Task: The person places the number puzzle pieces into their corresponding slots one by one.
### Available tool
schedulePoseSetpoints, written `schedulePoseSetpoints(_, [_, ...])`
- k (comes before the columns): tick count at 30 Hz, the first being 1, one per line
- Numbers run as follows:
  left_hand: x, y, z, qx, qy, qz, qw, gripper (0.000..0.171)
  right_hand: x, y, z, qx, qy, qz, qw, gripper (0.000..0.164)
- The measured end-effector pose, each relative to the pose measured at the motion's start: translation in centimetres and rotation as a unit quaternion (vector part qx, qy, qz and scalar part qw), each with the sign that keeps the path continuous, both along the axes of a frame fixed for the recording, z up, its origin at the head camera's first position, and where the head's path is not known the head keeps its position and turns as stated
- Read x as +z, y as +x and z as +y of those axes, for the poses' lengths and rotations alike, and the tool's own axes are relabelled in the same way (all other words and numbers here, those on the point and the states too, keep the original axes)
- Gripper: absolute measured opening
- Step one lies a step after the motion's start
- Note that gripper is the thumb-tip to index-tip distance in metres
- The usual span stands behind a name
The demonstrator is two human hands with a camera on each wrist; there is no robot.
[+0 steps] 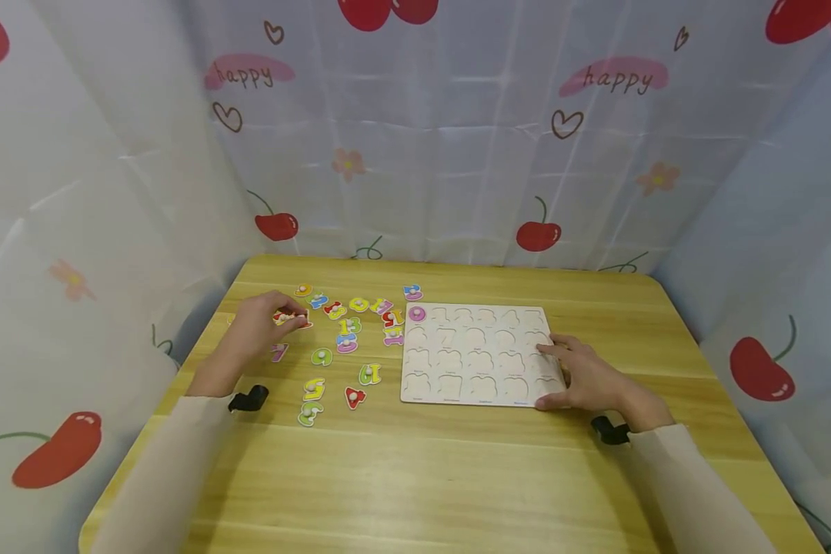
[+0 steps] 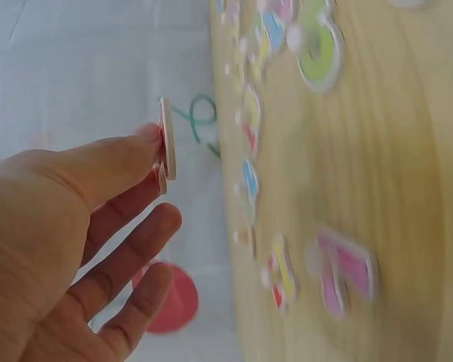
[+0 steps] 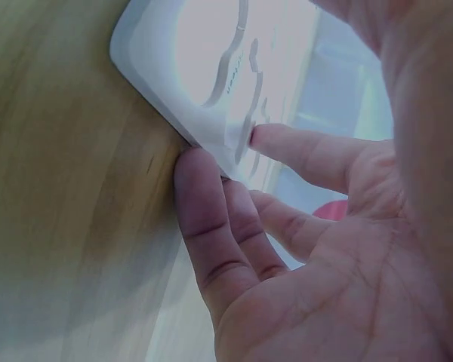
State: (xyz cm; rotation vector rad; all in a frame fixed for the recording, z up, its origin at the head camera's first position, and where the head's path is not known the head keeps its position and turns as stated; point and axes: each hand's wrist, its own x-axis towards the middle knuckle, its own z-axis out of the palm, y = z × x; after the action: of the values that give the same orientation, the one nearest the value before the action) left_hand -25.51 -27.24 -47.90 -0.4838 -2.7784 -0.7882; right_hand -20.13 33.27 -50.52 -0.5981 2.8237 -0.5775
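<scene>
My left hand (image 1: 255, 329) pinches a small red number puzzle piece (image 2: 167, 143) between thumb and fingertip, raised above the table in the left wrist view. The other fingers are spread loosely. Several colourful number pieces with white knobs lie below and beside it, among them a purple piece (image 2: 347, 264) and a green piece (image 2: 321, 53). My right hand (image 1: 582, 377) rests at the right edge of the white puzzle board (image 1: 460, 391), one fingertip on its face and others along the rim. A round purple piece (image 1: 417, 314) sits in the board's top left recess.
Number pieces spread over the left half of the wooden table (image 1: 415, 477), including a red 4 (image 1: 355, 398) nearest the board's lower left and a blue and purple piece (image 1: 412, 292) behind its corner. A printed curtain (image 1: 415, 177) surrounds the table's back and sides.
</scene>
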Motion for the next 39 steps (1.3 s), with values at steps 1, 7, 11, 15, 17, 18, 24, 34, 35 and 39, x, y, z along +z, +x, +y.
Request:
schedulePoseSetpoints(1, [0.0,-0.3,0.8,-0.007,0.001,0.001,1.0000,0.009,-0.1,0.0,0.0,0.000,0.001,0.001,1.000,0.114])
schedulePoseSetpoints(7, [0.1,-1.9,6.0,-0.045,0.013,-0.005,0.9989,0.010,-0.4,-0.1,0.1,0.001,0.001,0.007,1.000,0.115])
schedulePoseSetpoints(11, [0.0,-2.7,9.6,-0.071,0.035,-0.014,0.9968,0.010,-0.3,-0.1,-0.1,-0.001,0.004,0.005,1.000,0.115])
schedulePoseSetpoints(15, [-0.2,-3.6,12.9,-0.091,0.049,-0.029,0.9942,0.010,-0.2,-0.1,-0.2,-0.002,0.006,0.004,1.000,0.116])
schedulePoseSetpoints(17, [-0.5,-4.1,14.5,-0.097,0.051,-0.038,0.9933,0.009,-0.2,-0.1,-0.1,-0.001,0.005,0.005,1.000,0.116])
schedulePoseSetpoints(18, [-0.6,-4.3,15.3,-0.097,0.050,-0.043,0.9931,0.009,-0.2,-0.1,-0.1,0.000,0.004,0.006,1.000,0.116])
schedulePoseSetpoints(24, [-1.3,-5.7,19.6,-0.096,0.028,-0.058,0.9933,0.007,-0.1,0.0,-0.1,-0.001,0.004,0.004,1.000,0.116])
schedulePoseSetpoints(34, [-3.8,-7.3,23.6,-0.055,0.014,-0.109,0.9924,0.007,-0.5,-0.3,0.0,0.004,0.004,0.007,1.000,0.117])
schedulePoseSetpoints(35, [-3.9,-7.3,23.8,-0.052,0.014,-0.110,0.9925,0.007,-0.5,-0.3,0.0,0.002,0.004,0.006,1.000,0.117])
schedulePoseSetpoints(39, [-4.2,-7.3,24.3,-0.047,0.014,-0.102,0.9936,0.007,-0.6,-0.4,0.1,-0.003,0.003,0.004,1.000,0.117])
